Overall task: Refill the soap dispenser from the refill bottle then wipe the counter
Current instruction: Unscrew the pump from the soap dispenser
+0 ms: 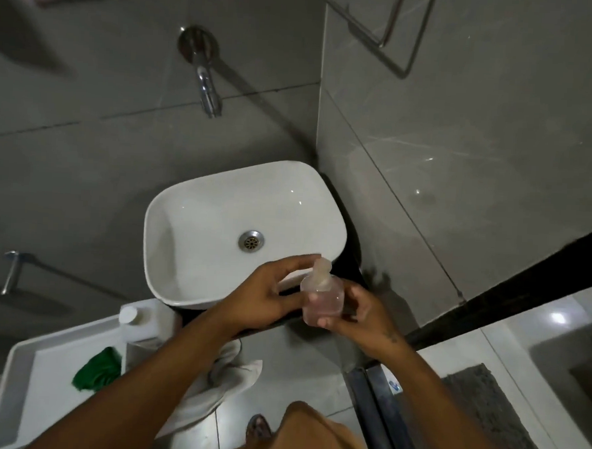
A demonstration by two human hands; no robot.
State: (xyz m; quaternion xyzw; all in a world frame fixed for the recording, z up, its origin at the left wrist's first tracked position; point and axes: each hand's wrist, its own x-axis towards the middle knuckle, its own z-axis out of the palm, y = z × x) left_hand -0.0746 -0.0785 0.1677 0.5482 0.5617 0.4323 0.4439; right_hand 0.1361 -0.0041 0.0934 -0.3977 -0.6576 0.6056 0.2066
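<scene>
Clear plastic, tinted pink by what little soap is left, marks the soap dispenser (321,296), which you hold up off the desk (347,261) just in front of the white basin (199,212). Your right hand (355,311) is wrapped round the lower body of it, fingers curled in from below, so the bottle stays upright and cannot turn. Your left hand (267,296) sits beside it with thumb and forefinger reaching to the pump head at the top; that hand is partly open and seems only to pinch the pump collar, which I take as readying to unscrew it. Gripping low with one hand and high with the other gives you the twist you need. Over the basin edge is a sensible spot, since any drip lands where it can be rinsed. Down at your left stands the refill bottle (143,321), white cap on, just beside a white tray (22,374) carrying a green cloth (98,368), with a pale towel (224,378) hanging near, presumably kept for the wiping.
</scene>
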